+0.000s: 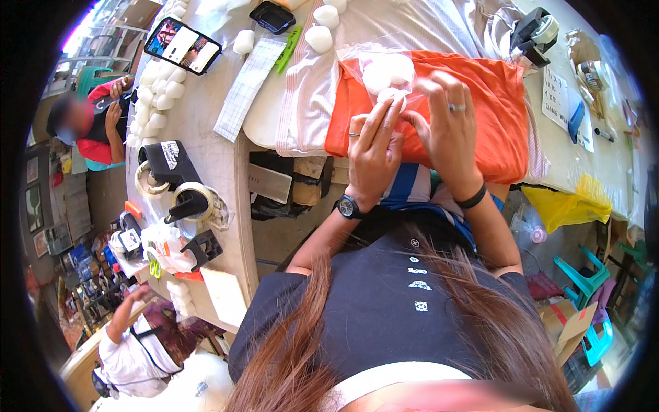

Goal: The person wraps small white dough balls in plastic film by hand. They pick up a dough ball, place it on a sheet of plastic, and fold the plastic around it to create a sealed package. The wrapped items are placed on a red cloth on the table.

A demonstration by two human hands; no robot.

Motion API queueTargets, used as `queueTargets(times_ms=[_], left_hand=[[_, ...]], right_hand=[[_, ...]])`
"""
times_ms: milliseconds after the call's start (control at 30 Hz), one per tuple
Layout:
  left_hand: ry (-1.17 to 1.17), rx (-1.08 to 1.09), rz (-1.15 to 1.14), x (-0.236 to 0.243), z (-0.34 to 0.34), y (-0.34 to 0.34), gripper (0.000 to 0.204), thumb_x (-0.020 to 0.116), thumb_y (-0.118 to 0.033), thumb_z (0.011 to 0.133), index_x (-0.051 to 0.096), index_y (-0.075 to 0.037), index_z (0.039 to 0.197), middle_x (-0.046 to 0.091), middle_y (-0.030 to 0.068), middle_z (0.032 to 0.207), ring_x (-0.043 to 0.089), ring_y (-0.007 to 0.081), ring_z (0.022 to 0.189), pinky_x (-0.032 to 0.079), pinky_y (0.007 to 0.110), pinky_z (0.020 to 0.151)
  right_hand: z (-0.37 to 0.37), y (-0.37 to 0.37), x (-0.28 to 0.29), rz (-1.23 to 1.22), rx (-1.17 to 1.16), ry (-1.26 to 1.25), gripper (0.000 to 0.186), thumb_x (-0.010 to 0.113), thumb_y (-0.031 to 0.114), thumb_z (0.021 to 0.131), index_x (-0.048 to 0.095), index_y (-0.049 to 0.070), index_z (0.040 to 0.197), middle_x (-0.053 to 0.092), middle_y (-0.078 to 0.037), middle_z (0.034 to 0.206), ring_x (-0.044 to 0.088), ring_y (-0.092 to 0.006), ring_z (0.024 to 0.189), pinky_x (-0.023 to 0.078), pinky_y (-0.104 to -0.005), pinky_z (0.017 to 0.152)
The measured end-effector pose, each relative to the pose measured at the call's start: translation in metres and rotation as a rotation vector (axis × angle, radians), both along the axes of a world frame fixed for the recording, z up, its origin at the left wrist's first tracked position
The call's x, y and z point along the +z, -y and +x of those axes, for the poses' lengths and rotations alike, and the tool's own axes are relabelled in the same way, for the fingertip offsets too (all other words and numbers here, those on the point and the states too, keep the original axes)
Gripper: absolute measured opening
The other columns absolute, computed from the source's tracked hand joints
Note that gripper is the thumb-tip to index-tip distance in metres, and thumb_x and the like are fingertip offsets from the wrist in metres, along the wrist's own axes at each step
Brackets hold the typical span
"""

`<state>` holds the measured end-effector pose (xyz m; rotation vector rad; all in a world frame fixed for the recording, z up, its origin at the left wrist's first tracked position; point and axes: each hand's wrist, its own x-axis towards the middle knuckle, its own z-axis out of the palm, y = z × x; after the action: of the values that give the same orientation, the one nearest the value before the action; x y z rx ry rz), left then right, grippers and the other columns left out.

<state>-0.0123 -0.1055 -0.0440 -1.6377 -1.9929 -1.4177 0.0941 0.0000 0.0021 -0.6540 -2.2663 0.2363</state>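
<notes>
On a folded orange cloth [494, 113] lies a clear plastic bag [414, 69] with several short, white, candle-like cylinders [398, 67] inside. At the bag's near end, the fingers of my left hand [376, 141] are pressed together on a white cylinder [391, 94]; clear film seems to cover it. My right hand [449, 123] is raised just to the right of the bag. Its fingers are bent, with the thumb apart from them and nothing visible between; the index finger is slightly blurred.
More white cylinders [318, 39] stand on the table, many along its left side. A phone [182, 45], a gridded ruler [250, 86], a green cutter [290, 49] and tape dispensers [171, 165] lie leftward. Another dispenser [535, 31] sits far right. Two people are at left.
</notes>
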Motion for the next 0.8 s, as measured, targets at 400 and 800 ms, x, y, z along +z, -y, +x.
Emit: queueTargets(times_ms=[400,800], left_hand=[[0.023,-0.031,0.017,0.006,-0.006,0.004,0.05,0.059,0.005,0.081,0.068,-0.001,0.13,0.066,0.0143,0.132,0.066,0.0303,0.114,0.052,0.041,0.095],[0.044,-0.023,0.045,0.004,-0.006,0.006,0.047,0.059,0.002,0.086,0.066,-0.002,0.132,0.064,0.0134,0.135,0.066,0.0284,0.112,0.052,0.039,0.094]], right_hand=[[-0.037,-0.033,0.014,0.096,0.235,0.281,0.031,0.067,0.016,0.082,0.075,0.021,0.111,0.072,0.002,0.119,0.067,-0.02,0.108,0.056,-0.0343,0.077],[-0.022,-0.098,0.076,-0.346,0.636,0.127,0.048,0.064,0.018,0.093,0.06,0.007,0.139,0.066,-0.014,0.128,0.058,-0.0274,0.127,0.046,-0.0411,0.105]])
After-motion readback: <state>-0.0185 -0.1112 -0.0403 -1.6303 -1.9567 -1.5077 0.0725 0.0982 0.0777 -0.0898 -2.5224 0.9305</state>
